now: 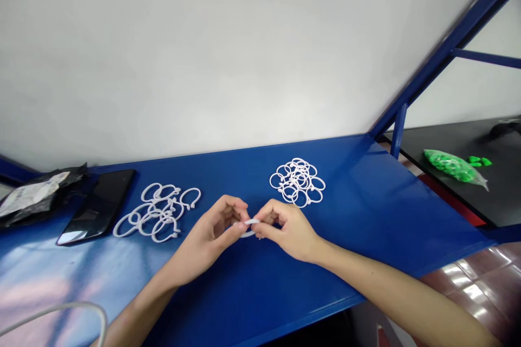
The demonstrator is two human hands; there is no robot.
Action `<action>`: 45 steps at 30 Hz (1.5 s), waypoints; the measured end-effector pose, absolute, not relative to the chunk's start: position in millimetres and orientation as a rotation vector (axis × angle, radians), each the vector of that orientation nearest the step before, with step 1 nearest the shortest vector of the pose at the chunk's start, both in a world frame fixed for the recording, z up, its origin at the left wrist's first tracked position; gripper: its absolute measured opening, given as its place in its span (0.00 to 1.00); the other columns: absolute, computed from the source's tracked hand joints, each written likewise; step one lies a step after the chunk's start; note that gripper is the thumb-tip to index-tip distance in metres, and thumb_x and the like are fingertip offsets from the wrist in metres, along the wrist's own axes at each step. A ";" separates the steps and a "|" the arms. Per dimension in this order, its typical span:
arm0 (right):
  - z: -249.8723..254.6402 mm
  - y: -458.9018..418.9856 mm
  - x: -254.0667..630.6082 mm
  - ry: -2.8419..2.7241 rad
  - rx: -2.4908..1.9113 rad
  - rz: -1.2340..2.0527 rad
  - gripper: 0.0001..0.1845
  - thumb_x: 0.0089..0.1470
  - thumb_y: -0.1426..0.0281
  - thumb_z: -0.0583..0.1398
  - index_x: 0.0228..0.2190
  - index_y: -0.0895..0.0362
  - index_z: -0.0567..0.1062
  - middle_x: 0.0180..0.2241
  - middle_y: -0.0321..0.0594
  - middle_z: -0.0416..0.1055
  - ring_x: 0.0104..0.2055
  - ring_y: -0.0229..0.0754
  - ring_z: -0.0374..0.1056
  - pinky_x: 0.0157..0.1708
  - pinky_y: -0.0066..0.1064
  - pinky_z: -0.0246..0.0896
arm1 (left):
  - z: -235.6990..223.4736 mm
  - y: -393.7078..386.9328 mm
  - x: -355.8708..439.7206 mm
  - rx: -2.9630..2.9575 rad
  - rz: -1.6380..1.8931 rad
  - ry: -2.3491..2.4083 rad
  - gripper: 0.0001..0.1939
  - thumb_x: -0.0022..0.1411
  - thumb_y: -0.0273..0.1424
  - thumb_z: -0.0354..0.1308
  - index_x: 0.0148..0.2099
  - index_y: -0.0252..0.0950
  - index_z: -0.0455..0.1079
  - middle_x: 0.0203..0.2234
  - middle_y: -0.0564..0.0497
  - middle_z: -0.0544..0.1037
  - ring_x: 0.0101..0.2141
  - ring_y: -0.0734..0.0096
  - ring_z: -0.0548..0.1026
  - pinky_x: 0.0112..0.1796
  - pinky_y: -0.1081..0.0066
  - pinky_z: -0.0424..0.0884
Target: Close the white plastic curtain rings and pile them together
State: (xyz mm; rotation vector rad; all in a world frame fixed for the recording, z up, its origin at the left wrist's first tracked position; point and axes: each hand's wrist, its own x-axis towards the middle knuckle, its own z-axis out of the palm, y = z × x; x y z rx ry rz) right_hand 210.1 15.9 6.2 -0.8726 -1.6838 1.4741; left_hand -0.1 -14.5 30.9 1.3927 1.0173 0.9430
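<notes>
Between my two hands is a white plastic ring (249, 233), mostly covered by the fingers. My left hand (217, 230) pinches its left side with thumb and fingers. Its right side is gripped by my right hand (285, 227), thumb and index finger pressed together. Whether the ring's ends are joined I cannot tell. To the left lies a loose group of white rings (157, 212), several with a visible gap and small knobbed ends. Beyond my right hand, a tighter pile of white rings (299, 180) rests on the blue table (350, 179); these look closed.
A black phone or tablet (100, 203) lies at the left beside a black plastic package (40, 195) with a white label. A pale cable (61, 306) curves in at lower left. On a dark table at right sits a clear bag of green pieces (453, 167). Blue metal bars (439, 54) rise at right.
</notes>
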 end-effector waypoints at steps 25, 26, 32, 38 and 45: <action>8.3 11.6 213.1 -2.145 -0.918 0.794 0.10 0.70 0.64 0.56 0.39 0.54 0.75 0.35 0.37 0.76 0.30 0.36 0.70 0.30 0.27 0.61 | 10.3 -12.1 6.5 1.463 1.003 1.340 0.11 0.61 0.41 0.66 0.40 0.40 0.80 0.33 0.51 0.85 0.36 0.65 0.82 0.40 0.67 0.78; 8.1 11.6 213.8 -2.162 -0.903 0.781 0.11 0.70 0.64 0.55 0.39 0.54 0.75 0.36 0.38 0.76 0.31 0.36 0.70 0.30 0.27 0.62 | 10.1 -13.0 7.1 1.480 1.011 1.340 0.10 0.61 0.40 0.66 0.38 0.40 0.80 0.33 0.51 0.84 0.35 0.65 0.82 0.39 0.67 0.77; 9.6 9.5 216.0 -2.213 -0.848 0.710 0.16 0.73 0.63 0.51 0.40 0.55 0.75 0.35 0.38 0.74 0.32 0.36 0.71 0.32 0.28 0.64 | 11.1 -18.7 9.6 1.690 1.116 1.283 0.07 0.63 0.36 0.65 0.35 0.40 0.80 0.30 0.51 0.82 0.31 0.69 0.80 0.36 0.70 0.76; 9.2 6.0 218.8 -2.365 -0.876 0.564 0.21 0.74 0.65 0.46 0.39 0.56 0.75 0.35 0.39 0.73 0.30 0.36 0.69 0.27 0.28 0.61 | 8.8 -22.0 10.9 1.863 1.179 1.238 0.05 0.65 0.32 0.64 0.35 0.40 0.78 0.29 0.51 0.82 0.31 0.69 0.80 0.34 0.71 0.76; 1.5 12.5 218.4 -2.502 -0.862 0.437 0.19 0.74 0.65 0.48 0.39 0.56 0.75 0.34 0.37 0.76 0.27 0.35 0.70 0.26 0.28 0.59 | 4.4 -18.3 9.2 2.166 1.058 1.241 0.07 0.70 0.29 0.58 0.38 0.40 0.76 0.30 0.53 0.80 0.31 0.73 0.79 0.34 0.74 0.75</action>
